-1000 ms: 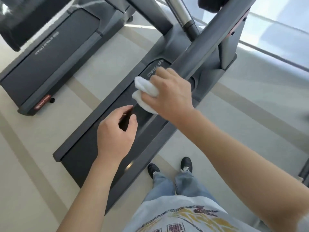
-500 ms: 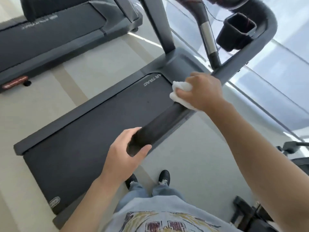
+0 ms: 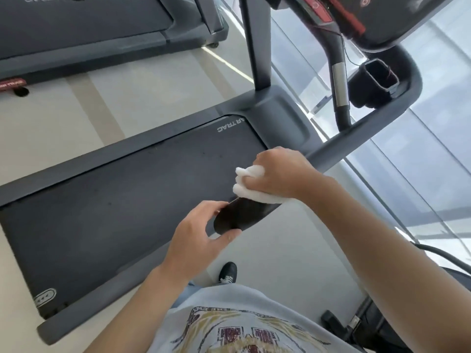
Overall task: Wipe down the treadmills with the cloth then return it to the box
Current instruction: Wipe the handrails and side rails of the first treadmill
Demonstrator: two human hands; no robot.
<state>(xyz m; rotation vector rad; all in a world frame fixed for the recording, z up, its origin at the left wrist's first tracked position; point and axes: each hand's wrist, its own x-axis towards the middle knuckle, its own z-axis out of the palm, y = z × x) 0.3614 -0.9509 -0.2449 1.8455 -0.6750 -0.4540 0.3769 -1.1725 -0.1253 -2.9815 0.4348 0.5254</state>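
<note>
Right hand (image 3: 277,174) clamps the cloth (image 3: 244,189) around the handrail (image 3: 244,212) to scrub it. Left hand (image 3: 196,240) grips the rail's end, probably steadying.

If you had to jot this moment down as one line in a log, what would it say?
step: wiping handrail | right hand: grips white cloth on treadmill handrail | left hand: holds handrail end | box: not in view

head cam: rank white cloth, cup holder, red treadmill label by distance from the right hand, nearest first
1. white cloth: gripped in the right hand, on the handrail.
2. cup holder: upper right, up the rail.
3. red treadmill label: far left, on the neighbouring treadmill.
</note>
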